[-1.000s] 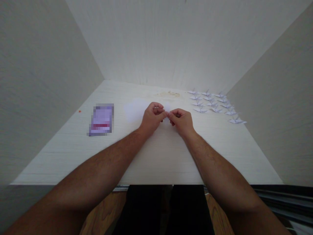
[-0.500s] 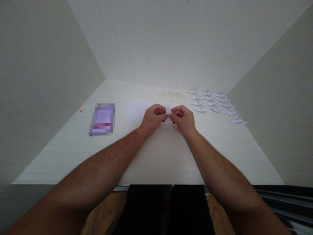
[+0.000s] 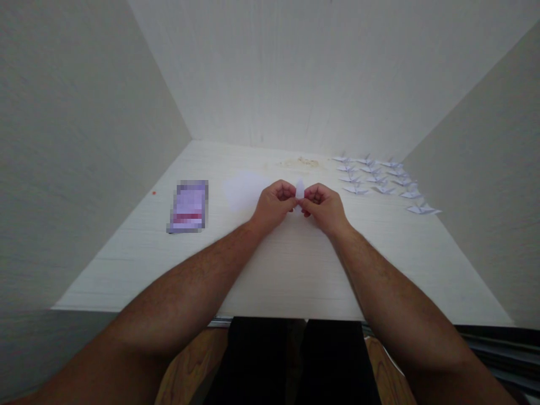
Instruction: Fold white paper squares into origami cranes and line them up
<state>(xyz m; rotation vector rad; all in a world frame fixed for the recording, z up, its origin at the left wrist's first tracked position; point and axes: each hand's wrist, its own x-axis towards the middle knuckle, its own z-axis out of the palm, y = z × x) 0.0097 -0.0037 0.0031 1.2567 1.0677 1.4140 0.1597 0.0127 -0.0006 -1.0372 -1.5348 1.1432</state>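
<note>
A small folded piece of white paper (image 3: 300, 188) stands upright between my two hands, just above the middle of the table. My left hand (image 3: 276, 203) pinches its lower left side with thumb and fingers. From the other side my right hand (image 3: 323, 206) pinches it too, the two thumbs almost meeting at the bottom. Fingers cover the lower part of the paper, so its exact folds cannot be made out. Beside my left hand lie white paper sheets (image 3: 241, 188), partly hidden behind it.
Several folded white paper cranes (image 3: 382, 179) stand in rows at the back right. A blurred purple rectangular item (image 3: 188, 206) lies at left, with a tiny orange bit (image 3: 154, 193) beyond it. Walls enclose the white table (image 3: 291, 270) on three sides. Brownish stains mark its back.
The whole view has shifted, so everything appears slightly farther right. Both hands keep their pinch on the folded paper, and their fingers have moved only slightly.
</note>
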